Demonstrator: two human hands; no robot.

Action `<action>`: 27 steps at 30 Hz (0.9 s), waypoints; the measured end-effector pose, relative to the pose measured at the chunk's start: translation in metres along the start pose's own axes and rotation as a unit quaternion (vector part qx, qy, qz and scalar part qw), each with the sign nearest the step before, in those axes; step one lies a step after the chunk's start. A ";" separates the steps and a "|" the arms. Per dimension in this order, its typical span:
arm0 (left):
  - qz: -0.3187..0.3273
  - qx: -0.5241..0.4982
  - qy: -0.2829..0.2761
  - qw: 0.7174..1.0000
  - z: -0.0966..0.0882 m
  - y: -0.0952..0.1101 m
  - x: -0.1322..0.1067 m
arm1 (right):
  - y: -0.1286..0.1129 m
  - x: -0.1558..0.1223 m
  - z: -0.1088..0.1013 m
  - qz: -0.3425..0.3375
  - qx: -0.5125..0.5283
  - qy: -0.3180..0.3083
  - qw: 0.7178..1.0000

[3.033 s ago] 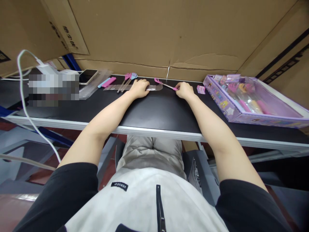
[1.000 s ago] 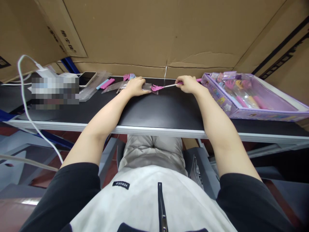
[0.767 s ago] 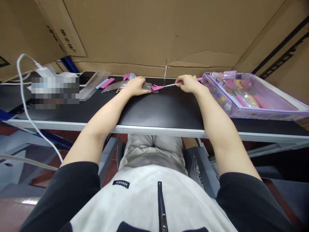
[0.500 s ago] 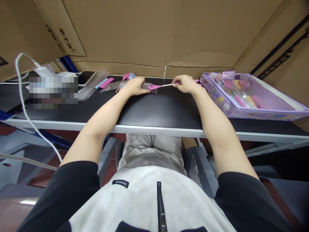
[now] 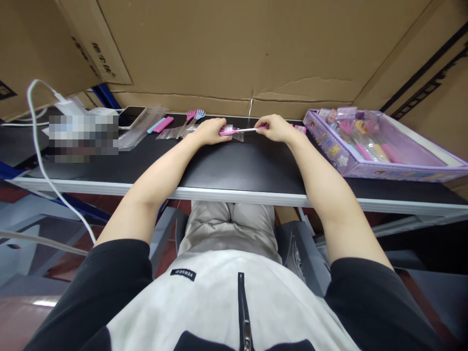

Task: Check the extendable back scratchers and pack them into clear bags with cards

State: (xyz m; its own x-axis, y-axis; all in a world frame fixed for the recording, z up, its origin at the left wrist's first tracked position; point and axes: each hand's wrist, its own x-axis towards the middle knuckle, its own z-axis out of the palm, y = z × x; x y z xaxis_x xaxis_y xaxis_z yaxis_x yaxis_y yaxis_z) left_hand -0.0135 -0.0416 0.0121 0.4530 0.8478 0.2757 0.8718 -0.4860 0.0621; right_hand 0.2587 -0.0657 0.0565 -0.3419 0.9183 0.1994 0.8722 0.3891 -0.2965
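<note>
A pink back scratcher [image 5: 245, 130] with a claw-shaped head and thin metal rod lies level between my hands. My right hand [image 5: 275, 128] is closed on its handle end, much of which the fingers hide. At the other end my left hand [image 5: 211, 130] is closed on a clear plastic bag [image 5: 239, 137]. The pink claw head sits at the bag's mouth, close to the left fingers; how deep it goes inside cannot be made out. Beyond the left wrist lie a pink claw head [image 5: 190, 115] and a blue claw head [image 5: 200, 114] on thin rods, with clear wrap near them.
At the right stands a purple display box [image 5: 402, 171] holding several bagged back scratchers. Blue and pink handles [image 5: 163, 125], clear bags [image 5: 141, 131], a phone [image 5: 132, 117] and a white cable [image 5: 36, 151] are at the left. Cardboard [image 5: 219, 48] walls the black table's [image 5: 237, 165] back.
My right hand has moved slightly left with the back scratcher. Its claw head has come closer to my left hand and the bag, and less rod shows between the hands.
</note>
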 end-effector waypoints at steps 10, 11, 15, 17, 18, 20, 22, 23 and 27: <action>0.009 0.003 0.002 1.000 0.002 0.016 0.001 | 0.011 0.018 0.036 -0.124 0.041 0.033 0.991; 0.007 0.005 0.002 1.000 0.002 0.017 0.001 | 0.009 0.018 0.038 -0.125 0.036 0.031 0.991; 0.000 0.007 0.005 1.000 0.005 0.015 0.001 | 0.003 0.016 0.039 -0.125 0.026 0.023 0.992; -0.002 0.005 0.006 1.000 0.006 0.013 0.002 | 0.007 0.016 0.035 -0.121 0.027 0.015 0.992; -0.002 0.005 0.005 1.000 0.006 0.012 0.002 | 0.011 0.017 0.033 -0.119 0.028 0.009 0.992; -0.004 0.009 0.004 1.000 0.006 0.009 0.001 | 0.020 0.018 0.027 -0.115 0.032 -0.004 0.993; -0.004 0.012 0.003 1.000 0.004 0.008 0.000 | 0.030 0.020 0.021 -0.112 0.035 -0.008 0.993; -0.005 0.013 0.002 1.000 0.003 0.009 0.000 | 0.033 0.020 0.019 -0.108 0.035 -0.007 0.994; -0.023 0.025 -0.011 0.999 -0.002 0.012 -0.004 | 0.031 0.017 0.016 -0.081 0.029 -0.011 0.996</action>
State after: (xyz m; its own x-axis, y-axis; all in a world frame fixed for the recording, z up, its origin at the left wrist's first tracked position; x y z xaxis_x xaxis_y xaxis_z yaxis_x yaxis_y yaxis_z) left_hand -0.0050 -0.0510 0.0139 0.4163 0.8737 0.2516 0.8994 -0.4363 0.0267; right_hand 0.2743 -0.0367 0.0362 -0.4848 0.8443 0.2284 0.7839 0.5352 -0.3148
